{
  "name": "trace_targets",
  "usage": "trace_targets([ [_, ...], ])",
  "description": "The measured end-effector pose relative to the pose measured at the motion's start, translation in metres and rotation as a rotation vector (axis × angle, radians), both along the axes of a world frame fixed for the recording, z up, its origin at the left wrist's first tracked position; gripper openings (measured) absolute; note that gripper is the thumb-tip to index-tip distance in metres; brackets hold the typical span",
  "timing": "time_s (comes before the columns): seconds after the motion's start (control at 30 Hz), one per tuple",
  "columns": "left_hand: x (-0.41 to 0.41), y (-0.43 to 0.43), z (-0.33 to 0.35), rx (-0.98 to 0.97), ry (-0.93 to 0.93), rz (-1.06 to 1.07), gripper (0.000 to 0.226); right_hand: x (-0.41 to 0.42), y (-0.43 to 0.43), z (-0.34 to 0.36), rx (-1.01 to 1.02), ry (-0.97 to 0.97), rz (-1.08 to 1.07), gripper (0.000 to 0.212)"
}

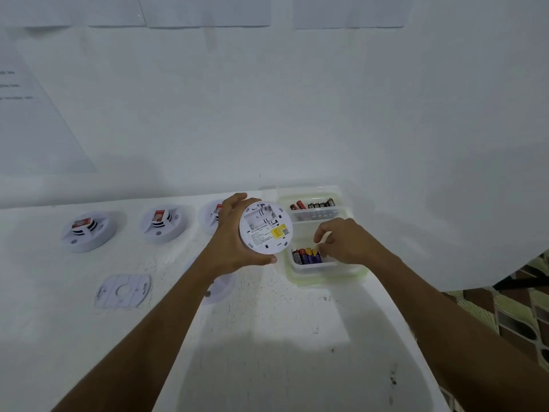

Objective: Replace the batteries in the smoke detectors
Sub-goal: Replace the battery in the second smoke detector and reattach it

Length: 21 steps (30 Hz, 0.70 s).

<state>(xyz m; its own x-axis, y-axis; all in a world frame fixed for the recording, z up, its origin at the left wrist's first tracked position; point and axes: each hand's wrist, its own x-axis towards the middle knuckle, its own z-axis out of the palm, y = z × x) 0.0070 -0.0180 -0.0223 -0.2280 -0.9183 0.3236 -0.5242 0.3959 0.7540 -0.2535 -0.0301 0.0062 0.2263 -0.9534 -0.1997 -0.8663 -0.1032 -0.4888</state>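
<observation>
White table (267, 337): it fills the low part of the view, and a white wall stands behind it.
Clear tray (326, 281): sits on the table at the right, with a far box and a near box inside.
Left hand (228, 233): grips the held smoke detector (266, 227) round its edge, up off the table, just left of the tray.
Right hand (341, 239): reaches into the near box with bent fingers, tips on the purple batteries (307, 256). I cannot tell if it has one pinched.
Held smoke detector: round and white, back side showing, with a yellow sticker.
Row of smoke detectors (162, 223): three at the back left, each with a red tag.
Flat plate (123, 291): lies at the front left.
Red and black batteries (312, 204): lie in the far box.
</observation>
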Motion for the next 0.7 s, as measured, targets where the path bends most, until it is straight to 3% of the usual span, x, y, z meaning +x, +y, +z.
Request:
trace_targets([
  [0.27,0.008,-0.013,0.012,0.01,-0.002,0.007,0.105,0.008,-0.058,0.035,-0.261,-0.137,0.022,0.01],
  [0.7,0.015,-0.032,0.008,0.036,-0.028,0.002,0.108,0.057,-0.126,0.006,-0.162,0.246,0.116,0.016],
])
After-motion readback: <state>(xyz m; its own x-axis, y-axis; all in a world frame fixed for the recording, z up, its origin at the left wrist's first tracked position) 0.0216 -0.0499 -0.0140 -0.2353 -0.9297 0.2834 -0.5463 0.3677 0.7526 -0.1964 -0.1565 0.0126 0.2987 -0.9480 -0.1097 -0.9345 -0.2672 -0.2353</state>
